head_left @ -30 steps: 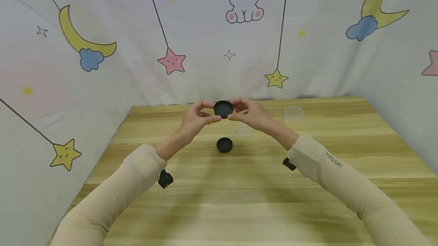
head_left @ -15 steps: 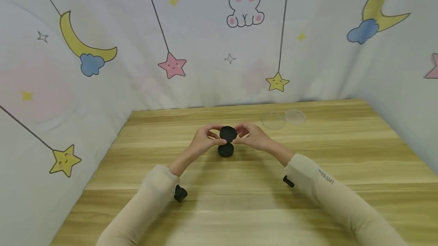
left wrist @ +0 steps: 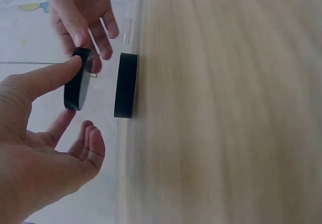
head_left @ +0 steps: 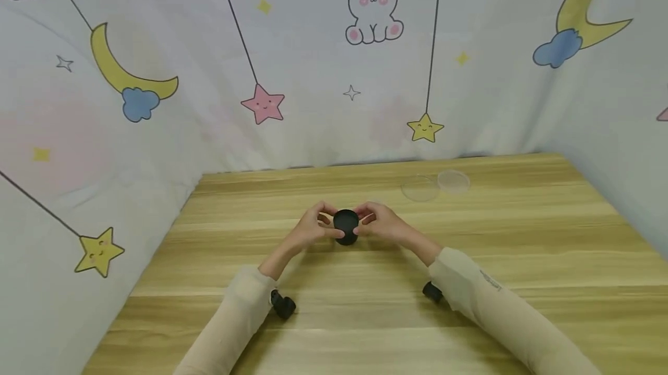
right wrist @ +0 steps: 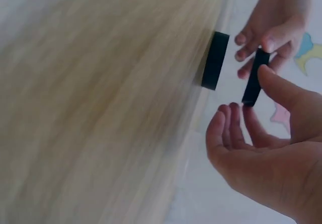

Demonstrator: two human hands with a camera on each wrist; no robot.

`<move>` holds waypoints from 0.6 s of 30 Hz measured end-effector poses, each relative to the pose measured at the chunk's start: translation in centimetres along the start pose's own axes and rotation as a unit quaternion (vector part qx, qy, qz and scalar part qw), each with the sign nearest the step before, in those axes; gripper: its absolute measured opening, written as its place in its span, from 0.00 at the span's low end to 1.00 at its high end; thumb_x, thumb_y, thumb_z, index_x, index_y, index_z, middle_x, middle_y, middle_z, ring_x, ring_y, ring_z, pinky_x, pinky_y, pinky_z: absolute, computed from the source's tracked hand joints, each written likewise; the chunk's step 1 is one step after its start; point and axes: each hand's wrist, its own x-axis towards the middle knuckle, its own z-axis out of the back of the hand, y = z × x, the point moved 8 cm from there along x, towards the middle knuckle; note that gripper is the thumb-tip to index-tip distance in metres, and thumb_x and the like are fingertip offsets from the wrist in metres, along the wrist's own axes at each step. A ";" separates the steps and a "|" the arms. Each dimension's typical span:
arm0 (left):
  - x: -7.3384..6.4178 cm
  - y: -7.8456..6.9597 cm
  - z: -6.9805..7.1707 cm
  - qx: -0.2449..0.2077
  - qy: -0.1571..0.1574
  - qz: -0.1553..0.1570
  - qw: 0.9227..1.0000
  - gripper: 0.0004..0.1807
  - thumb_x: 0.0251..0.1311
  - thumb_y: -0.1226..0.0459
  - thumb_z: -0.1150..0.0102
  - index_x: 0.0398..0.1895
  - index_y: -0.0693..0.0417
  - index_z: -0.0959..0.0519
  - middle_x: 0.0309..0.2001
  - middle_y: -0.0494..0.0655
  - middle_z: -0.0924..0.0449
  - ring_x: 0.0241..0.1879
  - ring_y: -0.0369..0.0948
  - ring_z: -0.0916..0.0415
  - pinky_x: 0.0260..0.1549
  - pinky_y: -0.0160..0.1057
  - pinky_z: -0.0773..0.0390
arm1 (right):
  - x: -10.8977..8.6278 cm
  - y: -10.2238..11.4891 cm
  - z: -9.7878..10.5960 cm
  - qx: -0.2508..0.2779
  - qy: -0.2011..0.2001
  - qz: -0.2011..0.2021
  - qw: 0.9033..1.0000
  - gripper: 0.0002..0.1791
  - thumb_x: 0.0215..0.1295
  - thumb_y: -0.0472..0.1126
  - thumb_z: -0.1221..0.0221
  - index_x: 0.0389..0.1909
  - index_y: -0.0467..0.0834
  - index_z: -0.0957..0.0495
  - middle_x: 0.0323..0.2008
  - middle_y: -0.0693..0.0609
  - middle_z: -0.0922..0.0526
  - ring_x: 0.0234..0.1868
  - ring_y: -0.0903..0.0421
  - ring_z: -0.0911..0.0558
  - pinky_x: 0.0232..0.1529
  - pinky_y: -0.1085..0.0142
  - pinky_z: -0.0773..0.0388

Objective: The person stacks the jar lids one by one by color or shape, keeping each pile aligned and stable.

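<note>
Left hand [head_left: 311,229] and right hand [head_left: 384,224] pinch black disc [left wrist: 74,85], possibly lid, just above round black dish [left wrist: 126,85] on bench [head_left: 360,328].

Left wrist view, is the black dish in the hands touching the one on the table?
No, a gap shows between the held dish and the other dish on the table.

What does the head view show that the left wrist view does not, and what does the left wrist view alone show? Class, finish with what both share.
Head view only: the rabbit print on the backdrop, the left sleeve and the right sleeve.
Left wrist view only: the gap between the held black dish and the lower black dish, seen side-on.
Both: the left hand and right hand holding the upper dish, plus the wooden tabletop.
</note>
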 end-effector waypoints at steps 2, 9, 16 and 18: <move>0.2 0.4 -0.2 -0.009 0.009 0.010 1.000 0.25 0.52 0.70 0.31 0.52 0.62 0.30 0.54 0.57 0.29 0.46 0.46 0.28 0.43 0.38 0.26 | 0.2 -0.2 -0.1 -0.002 0.014 -0.002 1.000 0.26 0.63 0.37 0.37 0.61 0.32 0.30 0.57 0.35 0.24 0.56 0.40 0.22 0.57 0.54 0.23; 0.5 1.7 -0.6 -0.027 0.025 0.028 0.999 0.26 0.51 0.70 0.30 0.52 0.64 0.31 0.50 0.58 0.25 0.43 0.42 0.25 0.43 0.36 0.24 | 0.6 -0.6 -0.7 0.000 0.042 -0.007 0.999 0.27 0.63 0.35 0.38 0.61 0.30 0.31 0.57 0.33 0.25 0.57 0.39 0.22 0.57 0.54 0.22; 0.8 2.5 -0.5 -0.020 0.010 0.024 0.999 0.26 0.47 0.73 0.29 0.50 0.67 0.29 0.43 0.51 0.27 0.38 0.41 0.32 0.40 0.33 0.30 | 0.8 -0.9 -1.0 -0.006 0.043 -0.002 0.999 0.26 0.63 0.35 0.37 0.60 0.30 0.31 0.56 0.32 0.25 0.55 0.40 0.21 0.57 0.54 0.22; 0.8 2.5 -0.5 -0.021 0.006 0.019 1.000 0.26 0.46 0.74 0.29 0.49 0.67 0.28 0.40 0.49 0.28 0.36 0.40 0.34 0.38 0.33 0.32 | 0.8 -1.0 -1.0 -0.006 0.044 -0.003 0.999 0.27 0.63 0.35 0.37 0.60 0.30 0.31 0.57 0.32 0.26 0.55 0.39 0.22 0.57 0.54 0.23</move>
